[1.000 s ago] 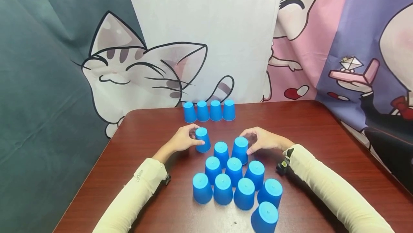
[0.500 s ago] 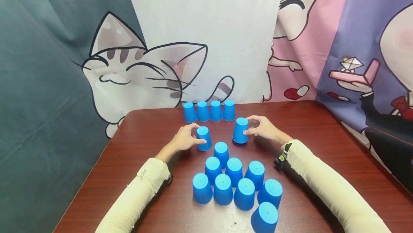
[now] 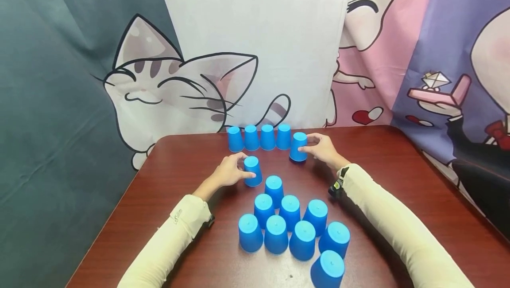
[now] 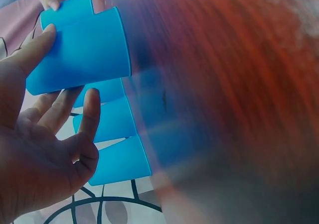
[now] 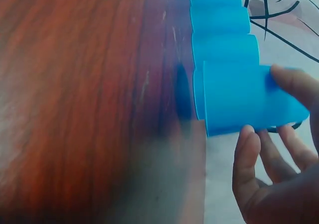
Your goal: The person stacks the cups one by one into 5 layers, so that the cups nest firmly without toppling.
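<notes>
Two cream-sleeved arms (image 3: 165,239): outstretched
Left hand (image 3: 229,171): pinches tapered blue plastic cup (image 3: 251,172)
Right hand (image 3: 323,150): pinches second cup (image 3: 297,142), farther forward

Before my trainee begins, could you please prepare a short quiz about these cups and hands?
1. How many cups stand in the far row, without the held ones?
2. True or false: the left hand holds a blue cup with its wider end down.
3. Whose held cup is nearer to that row: A, the left hand's; B, the right hand's?

Key: 1. Four. 2. True. 3. B.
</notes>
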Available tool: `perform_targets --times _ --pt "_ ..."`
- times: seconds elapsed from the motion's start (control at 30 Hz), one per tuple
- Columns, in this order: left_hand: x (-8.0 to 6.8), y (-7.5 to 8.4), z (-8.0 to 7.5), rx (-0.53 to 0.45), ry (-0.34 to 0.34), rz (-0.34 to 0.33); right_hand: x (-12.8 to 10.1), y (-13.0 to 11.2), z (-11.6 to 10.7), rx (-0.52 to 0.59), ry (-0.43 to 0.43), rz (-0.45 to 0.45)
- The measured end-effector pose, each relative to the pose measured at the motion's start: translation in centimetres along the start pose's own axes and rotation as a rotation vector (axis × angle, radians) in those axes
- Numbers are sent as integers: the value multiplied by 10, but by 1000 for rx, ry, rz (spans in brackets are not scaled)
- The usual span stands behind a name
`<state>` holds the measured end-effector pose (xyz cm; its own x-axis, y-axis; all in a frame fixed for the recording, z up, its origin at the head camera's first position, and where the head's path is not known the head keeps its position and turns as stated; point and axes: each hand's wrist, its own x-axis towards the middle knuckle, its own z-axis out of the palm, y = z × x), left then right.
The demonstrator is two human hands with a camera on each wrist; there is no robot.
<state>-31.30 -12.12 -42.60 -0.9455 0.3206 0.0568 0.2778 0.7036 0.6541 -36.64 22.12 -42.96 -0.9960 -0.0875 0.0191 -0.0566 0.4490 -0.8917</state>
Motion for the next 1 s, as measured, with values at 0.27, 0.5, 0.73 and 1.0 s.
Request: perform_targets --times 0.27,0.5,0.73,1.0 --pt "0 -1 0 14 -1 -19 13 -7 7 -20 147 38" --pt "-2 -3 4 22 -4 -26 26 0 11 -50 217 49" --pt "-1 -2 3 41 -6 -22 35 7 10 -49 239 62" --pt "-3 -1 3 55 0 -40 39 2 10 -86 251 63"
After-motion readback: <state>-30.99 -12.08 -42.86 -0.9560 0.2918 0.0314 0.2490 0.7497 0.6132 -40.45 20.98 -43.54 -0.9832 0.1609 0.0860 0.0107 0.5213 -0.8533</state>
